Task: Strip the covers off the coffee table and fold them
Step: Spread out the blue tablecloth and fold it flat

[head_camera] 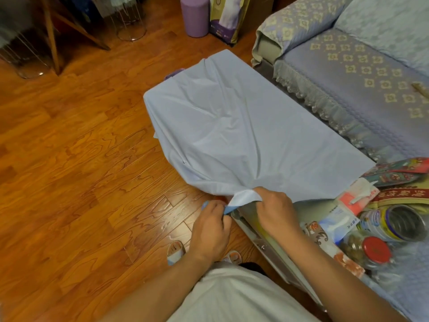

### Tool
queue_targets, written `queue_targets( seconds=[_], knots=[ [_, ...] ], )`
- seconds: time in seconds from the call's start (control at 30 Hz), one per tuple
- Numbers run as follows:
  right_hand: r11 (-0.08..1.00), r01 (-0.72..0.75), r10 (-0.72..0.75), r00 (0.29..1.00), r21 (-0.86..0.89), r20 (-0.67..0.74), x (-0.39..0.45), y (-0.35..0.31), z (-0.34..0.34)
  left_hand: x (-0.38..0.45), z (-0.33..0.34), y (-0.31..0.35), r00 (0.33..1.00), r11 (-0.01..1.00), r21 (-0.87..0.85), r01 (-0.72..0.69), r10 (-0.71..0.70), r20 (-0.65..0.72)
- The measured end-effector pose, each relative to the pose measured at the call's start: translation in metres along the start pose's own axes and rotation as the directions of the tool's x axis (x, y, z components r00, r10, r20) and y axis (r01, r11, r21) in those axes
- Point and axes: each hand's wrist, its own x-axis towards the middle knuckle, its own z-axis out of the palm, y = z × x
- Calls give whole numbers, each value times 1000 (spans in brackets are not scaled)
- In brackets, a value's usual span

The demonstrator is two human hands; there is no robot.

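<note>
Where the head view looks down past a pale shirt, we find the light blue cover (pixel 243 126) still draped over most of the coffee table (pixel 253 219), its near corner lifted and gathered so that a grey strip of the table's edge shows beneath. We record the right hand (pixel 275 210) with fingers curled round the bunched corner of the cover, gripping it from above. The left hand (pixel 210 226) lies just beside it, lower, pinching a small blue tip of cloth between thumb and fingers; whether that tip belongs to the same cover or to a second layer we cannot tell. The table's legs and far side are hidden by the fabric. At the right, jars (pixel 394 224), one with a red lid, and printed packets (pixel 357 196) crowd together, partly cut off by the frame edge; what they rest on is unclear. A patterned sofa (pixel 362 73) stands just beyond the table. Two slippered feet (pixel 176 251) show on the wooden floor (pixel 81 147), half hidden by the left forearm.
</note>
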Motion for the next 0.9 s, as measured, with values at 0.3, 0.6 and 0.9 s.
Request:
queue_targets(
  seconds=[0.3, 0.6, 0.9],
  knots=[
    [991, 113, -95, 970, 73, -223, -26, 33, -8, 17, -99, 20, 908, 879, 271, -393, 326, 262],
    [1000, -18, 22, 962, 16, -271, -58, 72, 19, -16, -127, -39, 934, 789, 536, -299, 128, 334],
    [957, -59, -139, 766, 283, 628, -61, -49, 6, -15, -157, 25, 750, 609, 571, -550, 59, 659]
  ],
)
